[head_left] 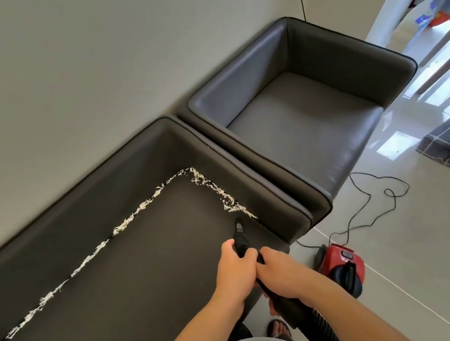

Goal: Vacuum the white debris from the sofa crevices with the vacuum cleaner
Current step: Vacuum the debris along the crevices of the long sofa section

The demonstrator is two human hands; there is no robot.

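Both hands grip the black vacuum wand (242, 245): left hand (237, 270) clasped near the nozzle (238, 226), right hand (284, 274) closed around it farther back. Nozzle rests on the sofa (133, 271) seat, just beside white debris (136, 212) lining the back and side crevices. Red vacuum (340, 267) stands on the floor (426, 271).

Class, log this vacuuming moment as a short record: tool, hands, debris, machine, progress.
tool: vacuum nozzle, tip on the sofa seat near the right-side crevice
hands: left hand and right hand both grip the black wand
debris: white debris lines the back and right crevices
machine: red vacuum cleaner on the floor, corded
progress: most debris still in place
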